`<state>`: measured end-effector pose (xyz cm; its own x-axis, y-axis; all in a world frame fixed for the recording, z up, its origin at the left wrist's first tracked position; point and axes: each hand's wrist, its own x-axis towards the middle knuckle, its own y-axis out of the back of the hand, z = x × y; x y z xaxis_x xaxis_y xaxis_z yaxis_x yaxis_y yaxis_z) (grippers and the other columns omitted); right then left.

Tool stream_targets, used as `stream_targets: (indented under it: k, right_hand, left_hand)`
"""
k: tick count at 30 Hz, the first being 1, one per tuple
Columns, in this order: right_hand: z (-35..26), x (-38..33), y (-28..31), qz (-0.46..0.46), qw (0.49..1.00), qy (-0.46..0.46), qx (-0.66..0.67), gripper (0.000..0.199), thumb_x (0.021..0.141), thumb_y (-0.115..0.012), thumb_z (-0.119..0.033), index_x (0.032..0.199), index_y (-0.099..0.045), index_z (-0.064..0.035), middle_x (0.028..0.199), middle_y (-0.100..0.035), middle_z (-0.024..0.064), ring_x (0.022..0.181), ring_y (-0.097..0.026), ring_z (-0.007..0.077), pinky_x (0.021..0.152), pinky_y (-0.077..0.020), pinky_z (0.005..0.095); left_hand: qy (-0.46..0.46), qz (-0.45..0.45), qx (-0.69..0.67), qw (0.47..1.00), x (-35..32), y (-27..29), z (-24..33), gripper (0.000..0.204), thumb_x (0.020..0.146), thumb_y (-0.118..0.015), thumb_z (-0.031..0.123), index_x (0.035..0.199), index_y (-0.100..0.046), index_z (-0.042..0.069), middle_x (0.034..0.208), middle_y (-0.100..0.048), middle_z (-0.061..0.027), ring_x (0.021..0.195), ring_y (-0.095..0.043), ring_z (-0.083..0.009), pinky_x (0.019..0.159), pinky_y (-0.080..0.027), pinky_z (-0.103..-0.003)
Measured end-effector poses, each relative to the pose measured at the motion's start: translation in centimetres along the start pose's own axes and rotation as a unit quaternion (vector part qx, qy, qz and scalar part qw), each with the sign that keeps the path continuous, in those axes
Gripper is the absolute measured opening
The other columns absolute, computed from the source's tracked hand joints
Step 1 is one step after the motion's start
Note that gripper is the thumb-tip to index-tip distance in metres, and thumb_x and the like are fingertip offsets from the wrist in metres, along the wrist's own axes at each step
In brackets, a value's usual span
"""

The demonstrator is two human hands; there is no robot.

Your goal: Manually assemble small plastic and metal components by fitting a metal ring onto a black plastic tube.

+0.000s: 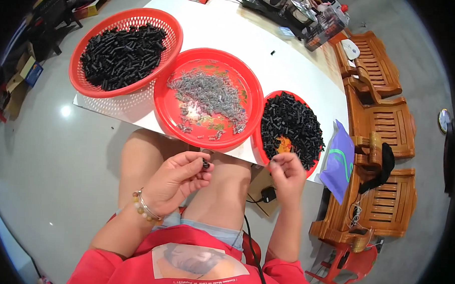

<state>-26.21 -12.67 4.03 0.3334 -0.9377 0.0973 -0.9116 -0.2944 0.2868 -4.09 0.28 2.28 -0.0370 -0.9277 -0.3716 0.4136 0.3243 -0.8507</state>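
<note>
My left hand (183, 175), with a beaded bracelet on its wrist, is raised over my lap and pinches a small black plastic piece (205, 164) between thumb and fingers. My right hand (288, 173) is at the near edge of the right-hand red tray (258, 143), its thumb and fingertips pressed together; what they hold, if anything, is too small to make out. Many short black tube-like pieces (294, 119) fill that tray, with a bare patterned patch near my fingertips. In the middle, a round red tray (163, 107) holds a heap of small silvery springs (209, 94).
At the left, a red plastic basket (174, 32) holds longer black pieces (123, 55) and overhangs the white table (226, 27). One loose black piece (272, 53) lies farther back. A purple package (339, 161) hangs by the right edge. Wooden chairs (383, 127) stand beyond.
</note>
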Motion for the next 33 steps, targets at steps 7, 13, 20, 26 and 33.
stream_targets:
  k: [7,13,20,26,33]
  right_hand:
    - [-3.9,-4.3,-5.8,-0.13,0.982,0.118,0.063,0.023,0.075,-0.064,0.009,0.096,-0.057,0.0017,0.085,-0.064,0.0087,0.065,-0.052,0.0031,0.053,-0.039,0.0157]
    - [-4.2,-4.4,-6.8,-0.049,0.969,0.234,-0.055,0.021,0.072,-0.07,0.002,0.092,-0.065,-0.0029,0.087,-0.061,0.006,0.053,-0.045,0.0033,0.045,-0.0353,0.0177]
    - [-5.2,-4.8,-6.5,-0.06,0.963,0.242,-0.107,0.022,0.07,-0.072,0.005,0.088,-0.061,-0.0023,0.08,-0.055,0.0042,0.055,-0.042,0.0042,0.045,-0.0304,0.0178]
    - [-5.7,-4.1,-6.0,-0.084,0.932,0.312,-0.161,0.022,0.068,-0.074,0.001,0.085,-0.061,-0.002,0.075,-0.058,0.0052,0.044,-0.039,0.0063,0.04,-0.0284,0.02]
    - [-6.1,-3.6,-5.7,-0.12,0.89,0.374,-0.233,0.02,0.069,-0.074,-0.003,0.085,-0.061,-0.0021,0.079,-0.065,0.0094,0.054,-0.058,0.017,0.047,-0.0457,0.0264]
  left_hand:
    - [0.008,-0.034,0.009,0.999,-1.4,-0.7,-0.7,0.019,0.092,-0.056,0.012,0.108,-0.059,0.002,0.094,-0.065,-0.0082,0.084,-0.064,-0.0144,0.076,-0.054,-0.026]
    - [0.004,-0.045,0.001,0.999,-2.4,-1.4,-0.7,0.018,0.091,-0.057,0.012,0.107,-0.059,0.002,0.091,-0.066,-0.0077,0.083,-0.066,-0.0149,0.074,-0.055,-0.025]
    - [-0.033,-0.03,0.039,0.998,-2.7,-1.7,-0.8,0.018,0.091,-0.058,0.01,0.106,-0.059,0.001,0.091,-0.066,-0.0082,0.082,-0.066,-0.0141,0.073,-0.054,-0.024]
    - [-0.1,-0.027,0.122,0.987,-2.7,-1.6,-0.8,0.017,0.089,-0.06,0.007,0.104,-0.062,-0.001,0.089,-0.067,-0.0087,0.079,-0.065,-0.0133,0.071,-0.054,-0.024]
    - [-0.13,-0.026,0.167,0.977,-2.6,-1.8,-0.6,0.016,0.088,-0.06,0.004,0.103,-0.064,-0.002,0.087,-0.067,-0.0081,0.078,-0.065,-0.012,0.069,-0.054,-0.023]
